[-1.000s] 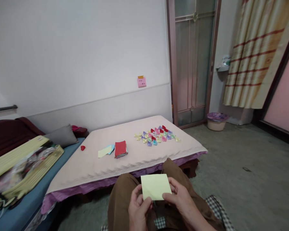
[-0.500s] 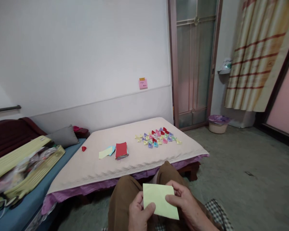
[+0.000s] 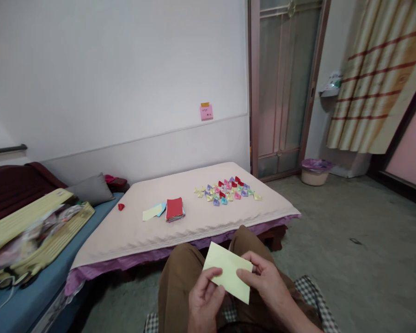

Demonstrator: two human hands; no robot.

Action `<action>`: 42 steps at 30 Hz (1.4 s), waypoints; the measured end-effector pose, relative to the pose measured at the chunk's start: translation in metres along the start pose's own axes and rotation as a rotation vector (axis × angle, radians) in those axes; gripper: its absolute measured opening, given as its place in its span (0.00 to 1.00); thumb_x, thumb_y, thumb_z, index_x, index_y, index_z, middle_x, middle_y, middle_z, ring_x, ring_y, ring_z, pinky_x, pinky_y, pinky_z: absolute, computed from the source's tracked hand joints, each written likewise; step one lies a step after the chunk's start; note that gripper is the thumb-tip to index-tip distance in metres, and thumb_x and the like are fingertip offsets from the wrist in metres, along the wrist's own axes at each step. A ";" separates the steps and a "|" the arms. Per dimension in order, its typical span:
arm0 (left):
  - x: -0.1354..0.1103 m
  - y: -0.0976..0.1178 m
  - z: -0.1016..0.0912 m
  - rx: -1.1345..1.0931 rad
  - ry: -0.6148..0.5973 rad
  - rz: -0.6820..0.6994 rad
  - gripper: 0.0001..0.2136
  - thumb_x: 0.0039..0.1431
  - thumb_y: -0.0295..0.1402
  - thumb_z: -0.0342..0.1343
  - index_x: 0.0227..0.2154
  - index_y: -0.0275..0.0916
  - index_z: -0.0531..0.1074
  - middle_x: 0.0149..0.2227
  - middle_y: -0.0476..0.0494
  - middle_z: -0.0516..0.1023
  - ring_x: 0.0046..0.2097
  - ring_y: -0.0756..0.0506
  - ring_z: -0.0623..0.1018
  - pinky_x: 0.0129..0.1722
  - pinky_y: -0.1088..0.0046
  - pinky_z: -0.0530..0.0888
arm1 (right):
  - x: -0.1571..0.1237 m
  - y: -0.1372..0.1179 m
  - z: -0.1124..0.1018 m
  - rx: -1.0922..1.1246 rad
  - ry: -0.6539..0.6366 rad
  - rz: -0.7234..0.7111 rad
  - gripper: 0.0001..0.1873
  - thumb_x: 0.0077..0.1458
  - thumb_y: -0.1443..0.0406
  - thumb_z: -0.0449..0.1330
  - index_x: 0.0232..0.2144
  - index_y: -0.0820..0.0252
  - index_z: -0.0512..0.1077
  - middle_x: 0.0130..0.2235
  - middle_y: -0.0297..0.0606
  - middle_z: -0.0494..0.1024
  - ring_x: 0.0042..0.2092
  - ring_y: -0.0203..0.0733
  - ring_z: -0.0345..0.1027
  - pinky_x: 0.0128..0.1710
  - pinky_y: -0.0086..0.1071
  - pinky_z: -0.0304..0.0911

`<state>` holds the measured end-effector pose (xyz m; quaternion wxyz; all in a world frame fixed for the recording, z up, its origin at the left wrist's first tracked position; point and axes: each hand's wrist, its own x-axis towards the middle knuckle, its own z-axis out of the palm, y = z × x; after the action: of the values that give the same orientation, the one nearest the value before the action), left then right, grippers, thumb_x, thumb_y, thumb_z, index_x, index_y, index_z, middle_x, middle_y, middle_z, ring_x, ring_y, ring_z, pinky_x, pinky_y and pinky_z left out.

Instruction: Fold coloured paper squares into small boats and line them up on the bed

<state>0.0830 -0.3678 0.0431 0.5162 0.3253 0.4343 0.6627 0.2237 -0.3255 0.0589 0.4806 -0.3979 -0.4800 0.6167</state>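
A square sheet of pale green paper is held up above my lap, tilted with its right side lower. My right hand pinches its right edge, thumb on top and fingers behind. My left hand is at its lower left edge, one finger lying over the face and the thumb just below the edge. Beyond my knees, on the cloth-covered table, lies a stack of paper with a red sheet on top. Loose yellow paper and blue paper lie beside the stack.
Several small folded paper pieces in many colours are spread on the table's right half. A single red folded piece sits at its left. To the left is a blue-covered seat with bags and a grey cushion. A lined bin stands by the door.
The pale green sheet has turned clockwise, its left side rising. My left hand has shifted its hold, with a finger now over the face instead of the thumb. The view tilted slightly downward.
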 end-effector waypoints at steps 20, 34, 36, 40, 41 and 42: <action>-0.015 0.020 -0.006 0.428 0.023 0.266 0.14 0.43 0.36 0.61 0.36 0.39 0.80 0.33 0.40 0.81 0.32 0.44 0.78 0.32 0.75 0.74 | -0.011 -0.006 -0.010 -0.195 -0.211 -0.167 0.07 0.49 0.64 0.60 0.30 0.59 0.78 0.31 0.36 0.79 0.33 0.42 0.70 0.34 0.30 0.63; -0.011 0.017 0.001 0.138 0.059 0.104 0.12 0.36 0.33 0.67 0.28 0.35 0.79 0.27 0.42 0.80 0.30 0.45 0.78 0.29 0.76 0.73 | -0.014 -0.011 -0.008 -0.137 -0.162 -0.112 0.07 0.42 0.68 0.62 0.27 0.59 0.79 0.28 0.35 0.79 0.30 0.40 0.68 0.31 0.28 0.62; -0.012 0.017 0.002 0.016 0.039 0.063 0.15 0.37 0.33 0.67 0.32 0.35 0.78 0.30 0.39 0.81 0.34 0.42 0.80 0.33 0.73 0.75 | -0.014 -0.011 -0.006 -0.086 -0.138 -0.089 0.05 0.41 0.65 0.65 0.25 0.59 0.79 0.26 0.34 0.78 0.28 0.38 0.68 0.29 0.27 0.61; -0.013 0.018 0.005 -0.183 0.018 0.070 0.21 0.38 0.32 0.68 0.39 0.35 0.75 0.38 0.32 0.81 0.41 0.37 0.80 0.36 0.67 0.76 | -0.013 -0.010 -0.004 -0.013 -0.113 -0.075 0.05 0.40 0.63 0.67 0.23 0.58 0.78 0.24 0.32 0.77 0.25 0.36 0.66 0.26 0.25 0.60; -0.013 0.018 0.006 -0.200 0.020 0.090 0.22 0.38 0.32 0.68 0.40 0.35 0.75 0.40 0.32 0.80 0.42 0.37 0.79 0.37 0.67 0.76 | -0.013 -0.009 -0.004 -0.009 -0.106 -0.079 0.05 0.39 0.63 0.67 0.23 0.58 0.78 0.24 0.32 0.77 0.25 0.35 0.66 0.25 0.25 0.60; -0.012 0.018 0.006 -0.204 0.031 0.108 0.22 0.38 0.31 0.68 0.41 0.36 0.74 0.42 0.31 0.80 0.43 0.37 0.79 0.38 0.68 0.76 | -0.013 -0.010 -0.004 -0.012 -0.100 -0.086 0.06 0.39 0.62 0.67 0.23 0.58 0.79 0.24 0.32 0.77 0.25 0.36 0.66 0.25 0.25 0.60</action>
<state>0.0838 -0.3798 0.0624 0.5033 0.2835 0.3543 0.7353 0.2325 -0.3366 0.0677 0.4797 -0.3482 -0.5238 0.6118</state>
